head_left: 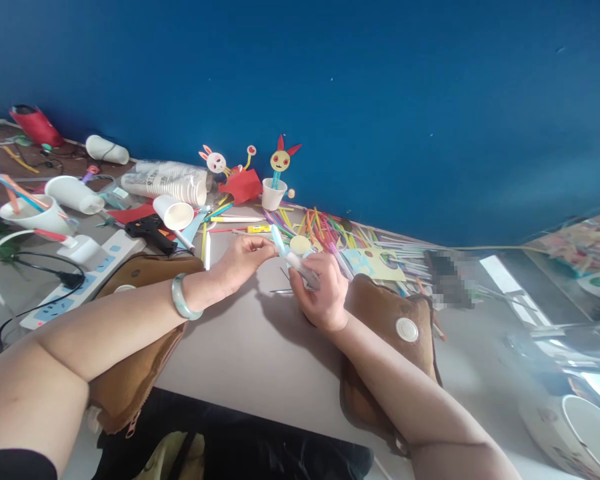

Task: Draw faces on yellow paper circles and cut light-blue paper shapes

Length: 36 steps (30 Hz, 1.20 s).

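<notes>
My left hand (245, 260), with a pale bracelet on its wrist, is closed in a pinch at the lower end of a light-blue strip (277, 239). My right hand (325, 290) wraps around a whitish, tube-like thing (305, 270), whose exact kind I cannot make out. The tube's tip points up and left, close to the strip; whether they touch is unclear. Both hands are above the grey table (240, 347). Behind them lie a round yellow paper disc (300, 245) and a yellow-labelled stick (259, 229).
Brown cushions lie under my left forearm (165, 347) and right forearm (380, 327). A black glue gun (153, 233) and a power strip (87, 280) are at left. Paper cups (165, 183), two paper-faced figures (280, 162) and colourful pipe cleaners (320, 230) line the blue wall.
</notes>
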Motion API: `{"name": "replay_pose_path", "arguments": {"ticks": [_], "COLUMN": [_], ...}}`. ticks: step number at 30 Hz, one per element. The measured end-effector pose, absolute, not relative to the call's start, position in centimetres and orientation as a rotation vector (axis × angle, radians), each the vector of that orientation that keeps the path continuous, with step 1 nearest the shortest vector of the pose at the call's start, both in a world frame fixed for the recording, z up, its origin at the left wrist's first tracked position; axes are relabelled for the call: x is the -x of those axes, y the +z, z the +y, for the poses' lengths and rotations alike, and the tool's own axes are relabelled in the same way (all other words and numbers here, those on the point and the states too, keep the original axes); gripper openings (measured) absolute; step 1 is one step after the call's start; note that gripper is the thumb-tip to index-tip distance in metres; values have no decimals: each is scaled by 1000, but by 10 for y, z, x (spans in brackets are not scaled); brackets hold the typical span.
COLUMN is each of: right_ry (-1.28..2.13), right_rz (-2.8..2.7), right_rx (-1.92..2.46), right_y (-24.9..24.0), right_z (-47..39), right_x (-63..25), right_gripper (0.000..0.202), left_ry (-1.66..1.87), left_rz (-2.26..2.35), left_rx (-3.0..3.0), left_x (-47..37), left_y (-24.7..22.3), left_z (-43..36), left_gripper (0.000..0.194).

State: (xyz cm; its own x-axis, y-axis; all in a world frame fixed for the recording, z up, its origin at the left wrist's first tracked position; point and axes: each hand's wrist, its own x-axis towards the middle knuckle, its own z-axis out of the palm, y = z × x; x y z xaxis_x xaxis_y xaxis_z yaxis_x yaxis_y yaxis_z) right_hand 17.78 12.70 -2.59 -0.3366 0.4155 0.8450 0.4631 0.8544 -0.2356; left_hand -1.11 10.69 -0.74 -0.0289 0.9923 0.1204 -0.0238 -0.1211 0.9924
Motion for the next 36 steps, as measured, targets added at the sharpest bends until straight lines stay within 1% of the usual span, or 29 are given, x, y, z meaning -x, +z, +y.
{"name": "replay_pose_path", "arguments": {"ticks": [7,10,15,21,24,27,32,36], "right_ry": [-180,-160,-136,-153,-129,-166,-226,-202], "right_rz": [-2078,-2028,-1985,-2046,-1985,-2043,-2032,-1990], "right_rx": [688,706,650,717,702,665,703,630], "right_y": [-30,-29,-27,-29,-28,-28,-28,-27], "right_z": [129,130,127,129,128,127,129,128], "right_x": [-179,-179,-178,-179,-179,-179,-178,-178], "right_gripper": [15,13,19,12,14,16,12,17], "left_ry": [1299,1333,1289,1324,1323,1316,1342,1304], "left_rz": [1144,1176,1190,1142,1162,1164,1127,1170], "left_rx": [-1318,-1288,-1291,-1274,-1238,-1264,-1247,-1261], "left_x": [12,12,12,13,13,13,13,13], "left_y": [-7,-7,-7,-11,-12,-13,-13,-12], "left_z": [106,107,106,108,108,109,110,109], "left_gripper": [22,23,22,24,24,23,26,28]}}
